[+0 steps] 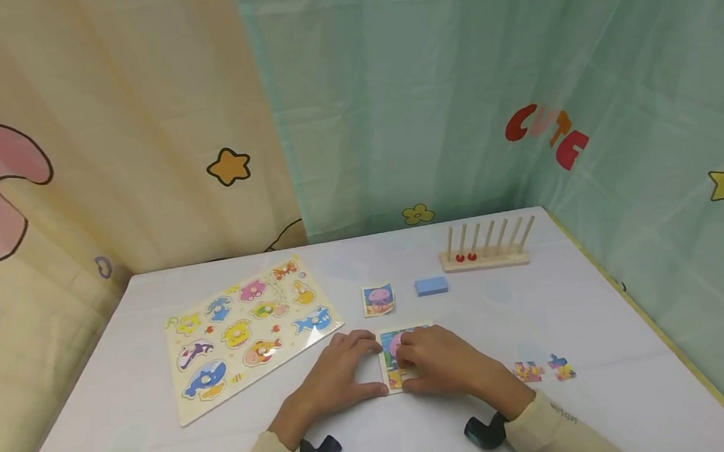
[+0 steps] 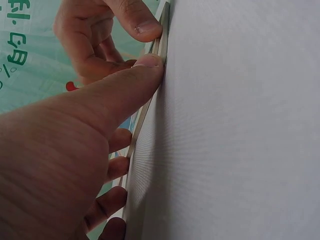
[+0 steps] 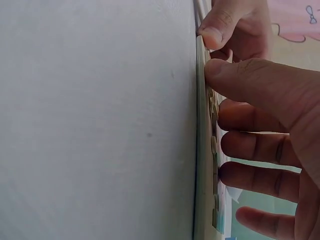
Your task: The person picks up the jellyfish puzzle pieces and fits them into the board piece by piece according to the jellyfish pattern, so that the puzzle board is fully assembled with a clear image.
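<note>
A small jigsaw puzzle (image 1: 391,358) in a pale tray lies on the table, with a pink shape on blue in its picture. My left hand (image 1: 339,375) steadies the tray's left side, fingertips along the edge and thumb (image 2: 145,65) at the near corner. Over the puzzle's right part is my right hand (image 1: 445,362); its thumb (image 3: 220,72) and spread fingertips press on the pieces, hiding much of the picture. In the right wrist view, piece edges (image 3: 214,145) stand slightly above the tray rim. Two loose clusters of puzzle pieces (image 1: 528,371) (image 1: 562,367) lie right of my right hand.
A wooden board with animal shapes (image 1: 255,332) lies at left. Beyond the puzzle are a small picture card (image 1: 378,300) and a blue block (image 1: 431,287). A wooden peg stand (image 1: 484,258) with red beads is at the back right. Curtains surround the white table (image 1: 127,419).
</note>
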Demonstrator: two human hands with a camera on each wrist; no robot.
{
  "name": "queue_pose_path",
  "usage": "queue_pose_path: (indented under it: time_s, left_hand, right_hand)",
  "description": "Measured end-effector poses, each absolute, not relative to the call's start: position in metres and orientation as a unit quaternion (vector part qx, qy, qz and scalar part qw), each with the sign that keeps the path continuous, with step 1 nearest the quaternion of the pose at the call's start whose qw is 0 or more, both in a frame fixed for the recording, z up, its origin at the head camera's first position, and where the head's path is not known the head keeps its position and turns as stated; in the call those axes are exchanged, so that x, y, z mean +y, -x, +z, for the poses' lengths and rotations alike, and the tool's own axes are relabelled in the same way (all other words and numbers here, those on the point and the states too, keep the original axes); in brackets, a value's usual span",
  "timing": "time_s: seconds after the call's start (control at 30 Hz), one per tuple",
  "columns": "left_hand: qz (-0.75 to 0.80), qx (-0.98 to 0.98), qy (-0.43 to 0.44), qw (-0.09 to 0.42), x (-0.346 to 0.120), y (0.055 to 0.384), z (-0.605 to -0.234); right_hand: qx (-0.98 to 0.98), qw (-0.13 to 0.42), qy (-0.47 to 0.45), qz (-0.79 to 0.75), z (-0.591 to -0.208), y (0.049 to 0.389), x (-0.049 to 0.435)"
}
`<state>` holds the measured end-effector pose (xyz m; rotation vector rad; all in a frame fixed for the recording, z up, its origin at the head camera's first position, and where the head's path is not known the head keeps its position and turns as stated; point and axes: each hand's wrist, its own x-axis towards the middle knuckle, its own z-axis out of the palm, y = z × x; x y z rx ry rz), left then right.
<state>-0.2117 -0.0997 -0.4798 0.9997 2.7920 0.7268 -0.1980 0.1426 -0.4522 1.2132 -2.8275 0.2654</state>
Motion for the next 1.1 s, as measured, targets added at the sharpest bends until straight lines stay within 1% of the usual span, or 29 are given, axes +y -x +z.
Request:
queue_pose_path:
  time_s: [0.17, 0.47, 0.73, 1.1]
  left_hand:
    - [0.244, 0.911, -0.329, 0.048, -0.1004, 0.2113, -0.4789]
    - [0.243, 0.910, -0.334, 0.039, -0.1014, 0.2122, -0.4786]
    - [0.245, 0.912, -0.326, 0.049, -0.1005, 0.2132, -0.4800]
    - [0.246, 0.911, -0.327, 0.048, -0.1004, 0.2127, -0.4832]
  right_hand:
    - [-0.914, 0.019, -0.389, 0.111, -0.4518, 0.1981, 0.1424]
    - [-0.916, 0.006, -0.385, 0.116, -0.4489, 0.1982, 0.1408]
    - [-0.913, 0.017, -0.388, 0.122, -0.4527, 0.2003, 0.1400]
    - [-0.921, -0.003, -0.369, 0.128, -0.4530, 0.1984, 0.1386]
